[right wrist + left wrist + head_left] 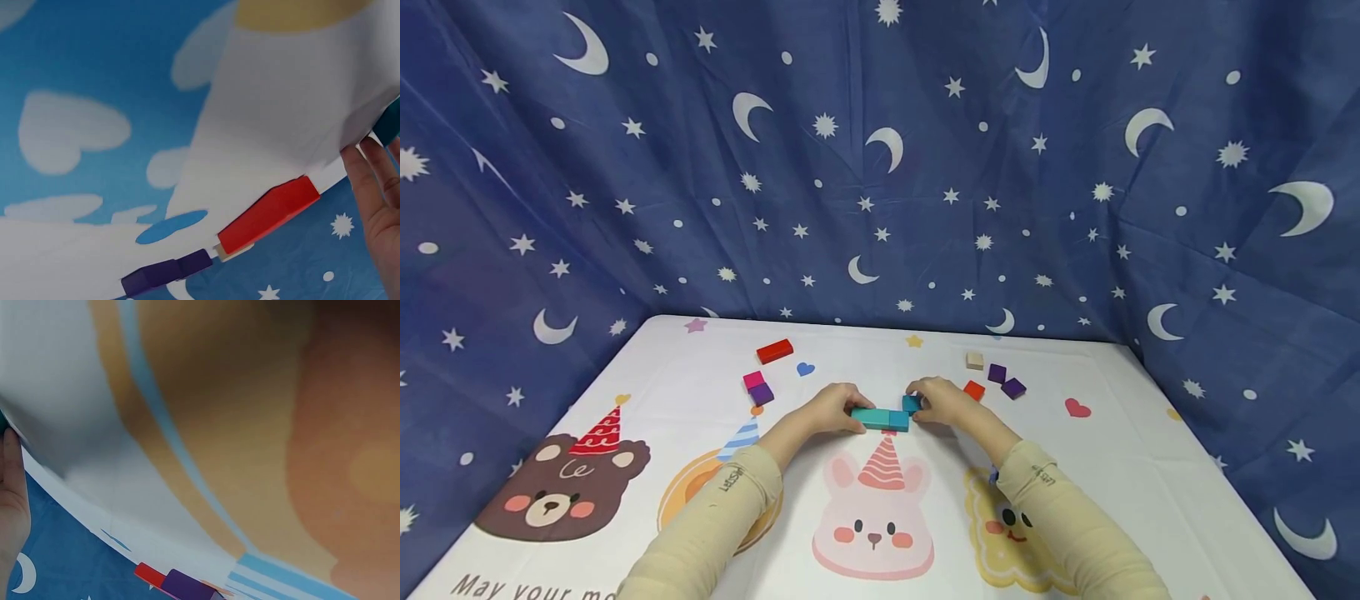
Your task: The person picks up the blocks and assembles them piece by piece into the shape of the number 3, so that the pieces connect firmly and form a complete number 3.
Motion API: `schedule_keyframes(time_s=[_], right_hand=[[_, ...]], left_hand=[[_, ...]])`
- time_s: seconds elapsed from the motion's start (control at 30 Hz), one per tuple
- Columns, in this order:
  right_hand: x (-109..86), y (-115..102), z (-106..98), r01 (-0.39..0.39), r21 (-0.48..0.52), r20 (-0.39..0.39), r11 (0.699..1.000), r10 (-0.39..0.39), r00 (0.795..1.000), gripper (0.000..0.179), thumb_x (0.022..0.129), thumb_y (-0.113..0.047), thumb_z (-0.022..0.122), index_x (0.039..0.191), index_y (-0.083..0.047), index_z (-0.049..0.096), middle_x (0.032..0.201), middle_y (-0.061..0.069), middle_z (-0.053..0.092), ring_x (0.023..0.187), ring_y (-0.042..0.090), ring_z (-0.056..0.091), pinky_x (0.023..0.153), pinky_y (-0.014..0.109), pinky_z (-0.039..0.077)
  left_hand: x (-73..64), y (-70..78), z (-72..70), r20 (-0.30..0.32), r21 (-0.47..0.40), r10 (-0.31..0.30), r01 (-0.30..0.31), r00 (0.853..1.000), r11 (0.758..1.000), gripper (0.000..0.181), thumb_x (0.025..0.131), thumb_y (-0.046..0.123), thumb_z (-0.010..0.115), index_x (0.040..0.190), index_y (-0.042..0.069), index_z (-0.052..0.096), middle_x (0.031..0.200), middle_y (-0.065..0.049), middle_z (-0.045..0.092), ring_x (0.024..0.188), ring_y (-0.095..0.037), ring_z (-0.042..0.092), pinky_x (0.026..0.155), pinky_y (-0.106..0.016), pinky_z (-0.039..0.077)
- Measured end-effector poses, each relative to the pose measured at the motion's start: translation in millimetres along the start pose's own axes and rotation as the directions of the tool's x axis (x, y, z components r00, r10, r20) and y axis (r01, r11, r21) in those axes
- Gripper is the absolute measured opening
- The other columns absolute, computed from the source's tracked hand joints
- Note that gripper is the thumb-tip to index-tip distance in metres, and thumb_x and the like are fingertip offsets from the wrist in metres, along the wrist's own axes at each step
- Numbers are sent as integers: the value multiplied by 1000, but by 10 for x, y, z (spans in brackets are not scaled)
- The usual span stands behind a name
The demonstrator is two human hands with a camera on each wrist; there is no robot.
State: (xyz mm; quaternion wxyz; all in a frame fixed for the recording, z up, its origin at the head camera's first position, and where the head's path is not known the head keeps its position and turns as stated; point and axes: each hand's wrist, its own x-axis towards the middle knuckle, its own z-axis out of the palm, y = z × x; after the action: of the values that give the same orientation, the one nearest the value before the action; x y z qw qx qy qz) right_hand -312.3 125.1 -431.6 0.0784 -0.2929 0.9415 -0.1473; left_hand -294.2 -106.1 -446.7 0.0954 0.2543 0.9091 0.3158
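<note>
Near the middle of the table, my left hand (pixel 835 408) grips the left end of a long turquoise block (pixel 871 418), thumb in front and fingers behind. A blue block (pixel 898 422) lies end to end with it on the right. My right hand (pixel 943 399) pinches a darker teal-blue block (pixel 912 405) just behind and right of that blue one. In the right wrist view the teal-blue block (pixel 390 124) shows at the right edge beside my fingertips. Only part of my left hand (pixel 14 500) appears in the left wrist view.
Back left lie a long red block (pixel 775 351), a magenta block (pixel 753 381) and a purple block (pixel 762 395). Behind my right hand are an orange-red block (pixel 973 390), a beige block (pixel 974 361) and two dark purple blocks (pixel 1013 388). A blue curtain (pixel 850 208) hangs behind the table.
</note>
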Motion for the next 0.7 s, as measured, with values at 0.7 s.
schedule_keyframes(time_s=[0.7], right_hand=[[-251,10,-85,18,69,-66,997,-13,998,42,82,-6,69,122,3,58,118,19,63,110,34,59,96,44,46]], left_hand=[[16,54,26,-1,-3,-71,71,997,997,34,75,10,78,108,7,71,88,-2,62,77,-12,47,75,-23,41]])
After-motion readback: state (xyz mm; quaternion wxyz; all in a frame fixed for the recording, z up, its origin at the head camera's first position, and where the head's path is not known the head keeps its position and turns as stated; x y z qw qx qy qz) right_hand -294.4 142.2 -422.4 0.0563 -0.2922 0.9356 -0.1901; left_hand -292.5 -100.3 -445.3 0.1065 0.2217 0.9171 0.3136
